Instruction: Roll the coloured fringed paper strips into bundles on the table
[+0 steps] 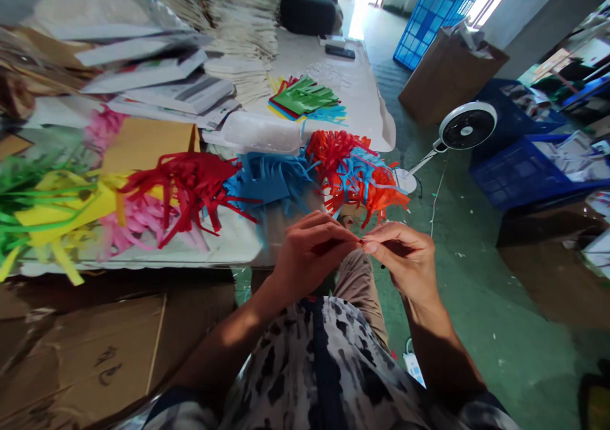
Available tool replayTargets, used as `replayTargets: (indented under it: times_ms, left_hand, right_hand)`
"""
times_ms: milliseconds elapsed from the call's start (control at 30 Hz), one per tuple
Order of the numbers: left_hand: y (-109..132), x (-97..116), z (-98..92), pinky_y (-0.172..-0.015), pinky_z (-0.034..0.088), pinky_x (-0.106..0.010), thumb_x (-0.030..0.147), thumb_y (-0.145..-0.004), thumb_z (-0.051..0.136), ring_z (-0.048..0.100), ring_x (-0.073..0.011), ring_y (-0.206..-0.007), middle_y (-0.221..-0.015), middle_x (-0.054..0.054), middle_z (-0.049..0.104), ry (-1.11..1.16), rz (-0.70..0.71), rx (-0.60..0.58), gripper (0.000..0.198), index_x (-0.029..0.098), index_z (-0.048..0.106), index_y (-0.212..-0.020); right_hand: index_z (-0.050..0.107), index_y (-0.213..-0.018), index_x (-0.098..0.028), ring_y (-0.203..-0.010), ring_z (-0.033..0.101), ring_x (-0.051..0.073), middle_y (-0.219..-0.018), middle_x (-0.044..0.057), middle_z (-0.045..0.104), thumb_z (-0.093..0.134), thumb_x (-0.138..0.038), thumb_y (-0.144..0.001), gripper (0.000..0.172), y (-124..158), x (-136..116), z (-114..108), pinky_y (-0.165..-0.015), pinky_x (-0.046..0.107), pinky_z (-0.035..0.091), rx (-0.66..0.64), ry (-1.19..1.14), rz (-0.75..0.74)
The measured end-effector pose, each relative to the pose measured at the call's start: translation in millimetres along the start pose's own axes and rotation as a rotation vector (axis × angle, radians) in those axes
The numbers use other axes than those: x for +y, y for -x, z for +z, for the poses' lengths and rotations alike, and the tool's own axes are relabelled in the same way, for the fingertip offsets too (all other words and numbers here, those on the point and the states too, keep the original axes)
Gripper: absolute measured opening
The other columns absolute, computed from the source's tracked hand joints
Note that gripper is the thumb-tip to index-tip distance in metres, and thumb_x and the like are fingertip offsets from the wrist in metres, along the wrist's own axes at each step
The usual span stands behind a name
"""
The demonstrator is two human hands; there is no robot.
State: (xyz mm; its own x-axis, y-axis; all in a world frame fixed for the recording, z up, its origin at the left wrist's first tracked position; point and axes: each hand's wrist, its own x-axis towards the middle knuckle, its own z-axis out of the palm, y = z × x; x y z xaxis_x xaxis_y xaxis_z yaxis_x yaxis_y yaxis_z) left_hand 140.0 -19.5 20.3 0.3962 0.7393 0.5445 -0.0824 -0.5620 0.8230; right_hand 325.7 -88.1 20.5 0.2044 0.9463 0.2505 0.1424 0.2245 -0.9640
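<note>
My left hand (312,249) and my right hand (405,252) meet fingertip to fingertip over my lap, just off the table's front edge. Both pinch a tiny dark red piece (361,241), mostly hidden by the fingers. Just beyond them lie orange-red fringed strips (391,187) and a red fringed bunch (336,150) with light blue strips. Blue fringed paper (271,179) is left of these, then a dark red fringed bunch (190,185). Yellow (71,204), pink and green fringed pieces spread along the table's left part.
Green fringed sheets (309,96) and a phone (340,52) lie farther back on the table (376,115). Paper stacks (176,93) fill its left side. A white fan (467,128), blue crates (534,169) and cardboard boxes (452,71) stand at right.
</note>
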Motion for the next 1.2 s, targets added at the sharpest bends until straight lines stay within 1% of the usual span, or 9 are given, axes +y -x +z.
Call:
replayTargets:
  times_ms: [133, 267, 433, 567, 667, 800, 933, 1033, 1200]
  left_hand:
    - [0.1, -0.1, -1.9, -0.086, 0.059, -0.036, 0.023, -0.093, 0.077, 0.069, -0.0147, -0.077, -0.081, -0.001, 0.077, -0.006, -0.020, -0.032, 0.007, 0.023, 0.079, -0.086]
    - [0.9, -0.4, -2.3, -0.086, 0.059, -0.035, 0.021, -0.094, 0.076, 0.070, -0.0146, -0.080, -0.084, -0.001, 0.078, 0.018, -0.032, -0.035, 0.006, 0.023, 0.079, -0.090]
    - [1.5, 0.3, -2.4, -0.086, 0.058, -0.035, 0.022, -0.096, 0.073, 0.070, -0.0145, -0.081, -0.087, -0.002, 0.078, -0.022, -0.005, -0.039, 0.006, 0.024, 0.078, -0.094]
    - [0.0, 1.6, -3.1, -0.090, 0.056, -0.036, 0.021, -0.095, 0.074, 0.069, -0.0140, -0.077, -0.082, -0.001, 0.076, -0.135, 0.090, -0.028, 0.007, 0.023, 0.077, -0.089]
    - [-1.8, 2.2, -5.7, -0.089, 0.056, -0.035, 0.021, -0.096, 0.073, 0.070, -0.0137, -0.077, -0.082, 0.000, 0.076, -0.148, 0.107, -0.059, 0.009, 0.023, 0.076, -0.088]
    - [-3.2, 2.7, -9.7, -0.086, 0.057, -0.033, 0.020, -0.097, 0.072, 0.069, -0.0135, -0.077, -0.083, -0.001, 0.076, -0.108, 0.066, -0.097, 0.010, 0.023, 0.078, -0.089]
    - [-1.6, 1.1, -9.1, -0.079, 0.057, -0.030, 0.021, -0.092, 0.078, 0.069, -0.0137, -0.077, -0.083, -0.002, 0.077, 0.029, -0.028, -0.128, 0.005, 0.022, 0.081, -0.088]
    - [0.6, -1.0, -6.0, -0.074, 0.057, -0.029, 0.024, -0.090, 0.082, 0.070, -0.0146, -0.078, -0.083, -0.003, 0.077, 0.116, -0.134, -0.109, 0.004, 0.021, 0.082, -0.087]
    - [1.6, 0.3, -2.2, -0.074, 0.056, -0.027, 0.023, -0.087, 0.083, 0.068, -0.0133, -0.077, -0.087, -0.003, 0.077, 0.117, -0.224, -0.090, 0.006, 0.020, 0.081, -0.092]
  right_hand:
    - [0.079, -0.083, -0.026, -0.068, 0.066, 0.014, -0.078, -0.001, 0.075, 0.085, -0.034, -0.085, 0.010, -0.9, -0.8, -3.5, -0.062, 0.026, 0.053, -0.057, 0.056, 0.044]
    - [0.079, -0.086, -0.026, -0.067, 0.066, 0.014, -0.078, 0.000, 0.075, 0.085, -0.038, -0.085, 0.013, -1.0, 1.9, -3.9, -0.062, 0.026, 0.053, -0.089, 0.026, 0.085]
    - [0.079, -0.085, -0.026, -0.068, 0.067, 0.014, -0.078, -0.001, 0.076, 0.086, -0.035, -0.084, 0.011, 0.9, 4.1, -1.4, -0.062, 0.026, 0.054, -0.055, 0.007, 0.088]
    - [0.080, -0.085, -0.028, -0.072, 0.069, 0.013, -0.080, -0.002, 0.077, 0.087, -0.028, -0.083, 0.008, 2.3, 1.7, 0.8, -0.066, 0.025, 0.055, 0.004, -0.006, 0.066]
    - [0.080, -0.085, -0.028, -0.072, 0.070, 0.014, -0.081, -0.001, 0.078, 0.088, -0.027, -0.082, 0.008, 1.5, -1.5, 0.7, -0.067, 0.027, 0.057, -0.007, 0.023, 0.041]
    - [0.081, -0.086, -0.028, -0.073, 0.071, 0.014, -0.082, -0.001, 0.079, 0.087, -0.025, -0.083, 0.007, -0.1, -4.7, -2.3, -0.068, 0.027, 0.058, -0.067, 0.052, 0.009]
    - [0.078, -0.086, -0.026, -0.072, 0.068, 0.013, -0.081, -0.001, 0.076, 0.083, -0.026, -0.087, 0.005, 0.5, -7.0, -4.0, -0.067, 0.025, 0.055, -0.111, 0.085, 0.021]
    - [0.076, -0.087, -0.024, -0.072, 0.065, 0.012, -0.080, -0.002, 0.073, 0.081, -0.028, -0.090, 0.007, 1.8, -8.0, -2.0, -0.065, 0.025, 0.052, -0.095, 0.118, 0.037]
    - [0.072, -0.088, -0.024, -0.072, 0.062, 0.012, -0.080, -0.002, 0.068, 0.076, -0.031, -0.093, 0.010, 1.8, -5.9, 1.6, -0.067, 0.025, 0.049, -0.034, 0.084, 0.069]
